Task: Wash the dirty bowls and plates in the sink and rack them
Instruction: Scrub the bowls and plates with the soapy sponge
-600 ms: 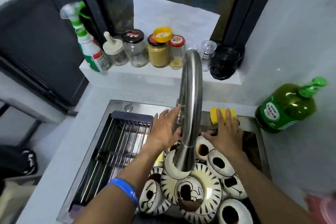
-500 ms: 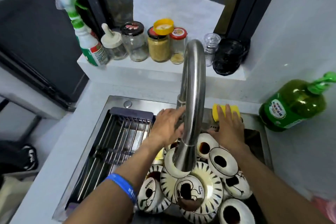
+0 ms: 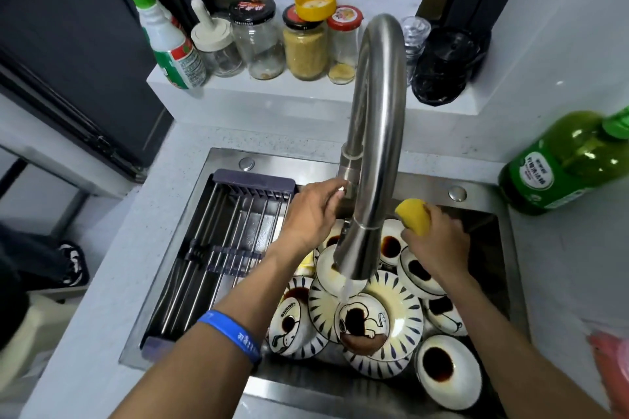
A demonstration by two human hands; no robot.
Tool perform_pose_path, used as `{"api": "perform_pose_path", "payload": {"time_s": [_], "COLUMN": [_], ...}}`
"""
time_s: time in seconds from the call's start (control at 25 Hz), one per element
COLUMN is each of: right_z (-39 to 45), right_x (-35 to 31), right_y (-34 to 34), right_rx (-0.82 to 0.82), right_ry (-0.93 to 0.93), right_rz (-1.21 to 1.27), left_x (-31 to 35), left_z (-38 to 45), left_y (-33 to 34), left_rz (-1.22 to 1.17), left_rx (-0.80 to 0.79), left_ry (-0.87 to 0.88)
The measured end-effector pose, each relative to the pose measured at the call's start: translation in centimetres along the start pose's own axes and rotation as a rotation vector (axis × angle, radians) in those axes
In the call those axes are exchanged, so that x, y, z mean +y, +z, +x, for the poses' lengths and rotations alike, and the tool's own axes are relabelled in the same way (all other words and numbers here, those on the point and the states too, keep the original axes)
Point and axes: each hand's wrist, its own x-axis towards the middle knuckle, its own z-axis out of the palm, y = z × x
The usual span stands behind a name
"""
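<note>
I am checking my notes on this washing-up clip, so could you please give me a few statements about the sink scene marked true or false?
1. The right hand holds a yellow sponge. True.
2. Water runs from the tap. True.
3. Washed bowls stand in the drying rack. False: the rack holds no dishes.
4. The left hand grips a bowl. False: it is at the tap's base.
5. The green soap bottle stands left of the sink. False: it is on the right.
</note>
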Motion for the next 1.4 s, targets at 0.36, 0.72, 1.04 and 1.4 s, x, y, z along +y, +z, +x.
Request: {"api": "perform_pose_path", "payload": {"time_s": [0.36, 0.72, 1.04, 1.4], "right_z": [-15.1, -15.2, -13.8, -4.2], "right_x": [-5.4, -6.6, -5.7, 1.0], "right_y": [4.9, 6.0, 3.3, -10.7], "right_rx": [-0.514, -0.356, -0.2, 0.198], "right_ry": [0.364, 0.325, 0.334, 0.18], "right_rz": [0.911, 0.715, 0.747, 0.557], "left_x": [-4.9, -3.1, -1.1, 9.3], "left_z": [-12.8, -11.8, -11.7, -5.3], "left_y": [6.0, 6.4, 8.7, 15.8], "left_rz": [-0.743, -1.153, -1.267, -0.927], "left_rx": [-0.144, 0.033, -0.033, -0.03], "left_ry": [-0.525, -0.72, -0.722, -0.496]}}
